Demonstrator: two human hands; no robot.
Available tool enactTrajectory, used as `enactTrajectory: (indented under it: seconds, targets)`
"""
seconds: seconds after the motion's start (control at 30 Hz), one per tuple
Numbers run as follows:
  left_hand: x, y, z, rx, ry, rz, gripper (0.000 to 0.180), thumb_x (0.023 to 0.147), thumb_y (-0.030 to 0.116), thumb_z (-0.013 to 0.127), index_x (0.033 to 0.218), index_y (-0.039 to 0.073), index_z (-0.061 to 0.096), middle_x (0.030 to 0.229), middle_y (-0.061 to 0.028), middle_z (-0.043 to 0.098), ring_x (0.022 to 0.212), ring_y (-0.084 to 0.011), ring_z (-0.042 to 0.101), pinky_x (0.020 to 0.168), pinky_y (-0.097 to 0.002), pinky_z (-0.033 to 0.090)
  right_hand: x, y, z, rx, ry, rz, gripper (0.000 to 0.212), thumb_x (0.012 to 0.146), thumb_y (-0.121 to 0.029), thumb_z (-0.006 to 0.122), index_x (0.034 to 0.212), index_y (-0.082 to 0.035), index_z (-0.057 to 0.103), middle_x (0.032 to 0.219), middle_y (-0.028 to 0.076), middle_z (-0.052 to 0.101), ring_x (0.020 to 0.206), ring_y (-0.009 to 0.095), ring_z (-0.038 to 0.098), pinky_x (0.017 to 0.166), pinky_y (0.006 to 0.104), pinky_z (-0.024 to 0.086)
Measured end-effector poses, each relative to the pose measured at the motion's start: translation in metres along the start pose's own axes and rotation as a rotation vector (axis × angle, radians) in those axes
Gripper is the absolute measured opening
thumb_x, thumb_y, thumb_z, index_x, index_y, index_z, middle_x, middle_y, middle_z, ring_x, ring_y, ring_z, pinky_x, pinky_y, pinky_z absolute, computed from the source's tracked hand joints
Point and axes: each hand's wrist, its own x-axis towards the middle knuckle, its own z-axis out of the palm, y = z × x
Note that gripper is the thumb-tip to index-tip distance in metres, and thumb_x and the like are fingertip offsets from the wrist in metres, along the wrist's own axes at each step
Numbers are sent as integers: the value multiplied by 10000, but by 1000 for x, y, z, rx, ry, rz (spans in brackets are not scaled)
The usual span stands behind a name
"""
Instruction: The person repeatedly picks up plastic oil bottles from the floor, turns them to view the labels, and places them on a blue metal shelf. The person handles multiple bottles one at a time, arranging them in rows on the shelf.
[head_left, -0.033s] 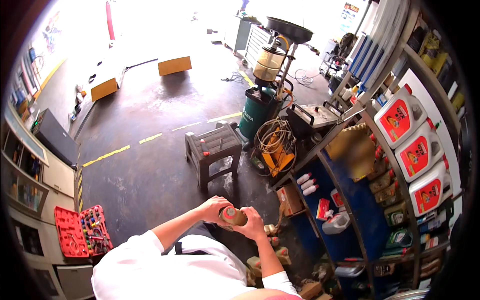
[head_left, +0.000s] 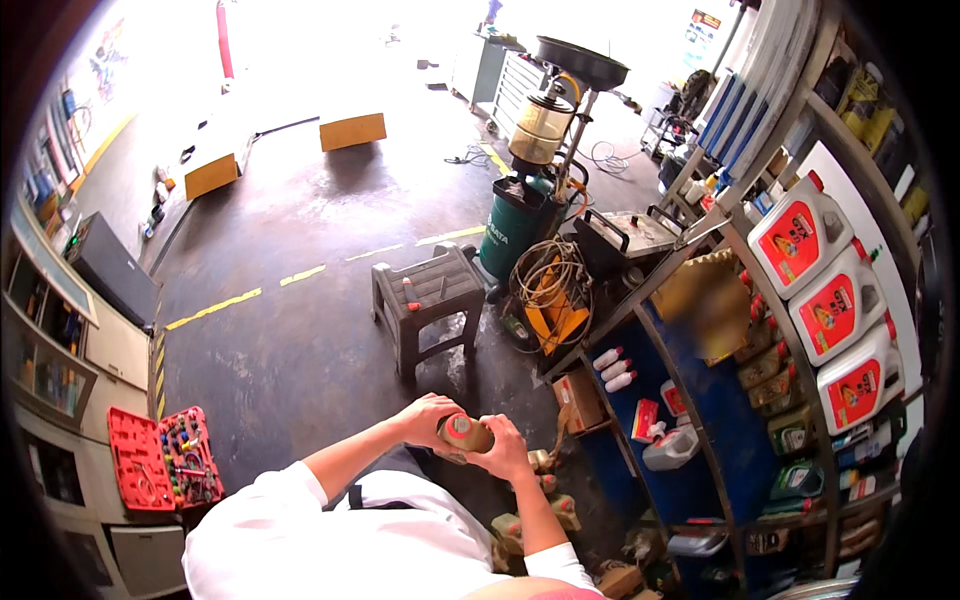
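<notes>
The dark workshop floor is crossed by a broken yellow line; bright light washes out the far end. A brown bottle with a red cap is held in front of the person's body, gripped from both sides: left hand closed about its cap end, right hand wrapped around its body. Its contents cannot be determined. On the right-hand rack, three white jugs with red labels stand in a row; three small white bottles occupy a blue shelf. An amber-tinted clear vessel sits above a green drum. At left, an open red case contains assorted tools. A grey stool bears a small red-ended item.
</notes>
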Motion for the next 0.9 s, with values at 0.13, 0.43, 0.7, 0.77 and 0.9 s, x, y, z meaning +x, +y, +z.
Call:
enactTrajectory:
  seconds: [0.13,0.43,0.7,0.77,0.9]
  targets:
    - [-28,16,27,20,54,-113,699,594,451,880,1153,95,660,1125,-78,687,1093,-266,640,1019,-424,438,-23,2,0,4,-46,-59,605,617,-348,863,1108,-99,613,1093,96,618,1048,319,626,897,424,523]
    - [-51,47,44,48,121,-147,664,592,452,888,1120,103,690,1083,-68,708,1049,-253,660,985,-407,459,-53,1,-4,128,-101,-87,607,638,-302,867,1136,-72,607,1091,114,614,1017,304,631,891,381,516]
    - [-38,43,40,76,109,-130,638,609,452,875,1119,110,699,1068,-63,714,1033,-244,666,985,-400,455,-65,31,13,304,-51,-71,832,695,-298,895,1381,-80,478,1275,141,550,1201,277,558,1004,400,468]
    - [-40,34,34,63,111,-120,657,606,473,864,1115,96,691,1076,-76,711,1036,-249,666,988,-408,451,-61,35,30,376,-87,-69,842,690,-286,905,1387,-87,477,1321,140,539,1231,269,546,1014,397,465]
    - [-14,33,20,38,67,-58,643,604,446,862,1114,93,693,1080,-78,712,1036,-250,666,982,-399,453,-61,51,45,436,-25,7,825,724,-253,901,1396,-87,452,1335,106,578,1198,208,589,959,361,500]
